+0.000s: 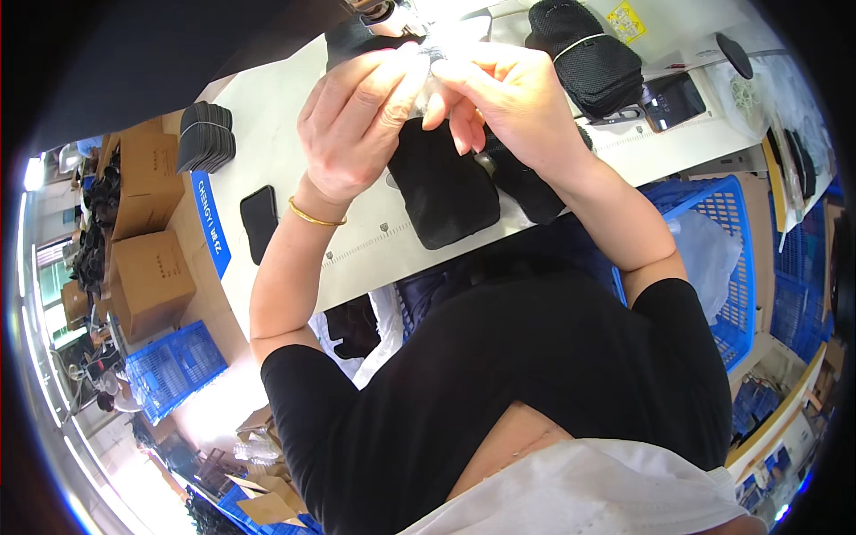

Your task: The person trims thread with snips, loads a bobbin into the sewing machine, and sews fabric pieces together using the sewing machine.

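Observation:
Both hands are raised close together at the sewing machine head [379, 11], under bright glare. My left hand [357, 120], with a gold bangle at its wrist, is closed in a pinch at the lit spot. Thumb and forefinger of my right hand [508, 94] pinch there too, its other fingers loosely curled. Between the fingertips is a small dark bit that the glare and fingers mostly hide. A black fabric piece [348, 43] lies behind my left hand. Below the hands, black fabric pieces [450, 192] rest at the table's near edge, with more black pieces [530, 187] to their right.
A banded bundle of black mesh pieces [593, 67] stands at the back right, beside a phone [673, 100]. Another black phone [259, 223] and a banded black stack [206, 136] are on the left of the white table [290, 174]. A blue basket [736, 267] stands at right.

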The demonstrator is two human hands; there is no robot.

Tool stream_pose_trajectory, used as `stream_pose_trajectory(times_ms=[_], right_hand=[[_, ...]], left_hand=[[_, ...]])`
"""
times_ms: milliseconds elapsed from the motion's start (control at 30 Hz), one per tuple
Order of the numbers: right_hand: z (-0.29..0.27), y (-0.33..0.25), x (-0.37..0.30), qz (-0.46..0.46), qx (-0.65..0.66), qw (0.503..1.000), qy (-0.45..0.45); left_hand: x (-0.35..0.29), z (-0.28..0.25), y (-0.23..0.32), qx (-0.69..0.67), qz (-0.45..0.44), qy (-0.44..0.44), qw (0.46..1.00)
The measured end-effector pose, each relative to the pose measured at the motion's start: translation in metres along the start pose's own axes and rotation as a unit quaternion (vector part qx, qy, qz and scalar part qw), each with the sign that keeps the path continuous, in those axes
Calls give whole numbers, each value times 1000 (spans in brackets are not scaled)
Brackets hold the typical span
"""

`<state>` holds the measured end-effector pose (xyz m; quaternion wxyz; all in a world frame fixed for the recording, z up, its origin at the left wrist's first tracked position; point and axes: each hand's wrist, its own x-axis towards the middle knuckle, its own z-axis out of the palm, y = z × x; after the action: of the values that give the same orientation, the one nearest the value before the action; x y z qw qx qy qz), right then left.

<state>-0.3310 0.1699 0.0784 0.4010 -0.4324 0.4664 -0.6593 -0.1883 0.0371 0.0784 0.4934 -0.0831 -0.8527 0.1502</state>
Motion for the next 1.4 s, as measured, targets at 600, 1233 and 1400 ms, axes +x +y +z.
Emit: stream_pose_trajectory(times_ms=[600, 1233, 1400], right_hand=[[-5, 0, -6, 11, -20, 1000, -16], [-10, 7, -12, 42, -43, 998, -10], [0, 9, -10, -11, -32, 999, -9]], left_hand=[[9, 13, -1, 61, -28, 2, 998], [2, -5, 1, -249, -327, -56, 910], [9, -9, 0, -126, -221, -54, 966]])
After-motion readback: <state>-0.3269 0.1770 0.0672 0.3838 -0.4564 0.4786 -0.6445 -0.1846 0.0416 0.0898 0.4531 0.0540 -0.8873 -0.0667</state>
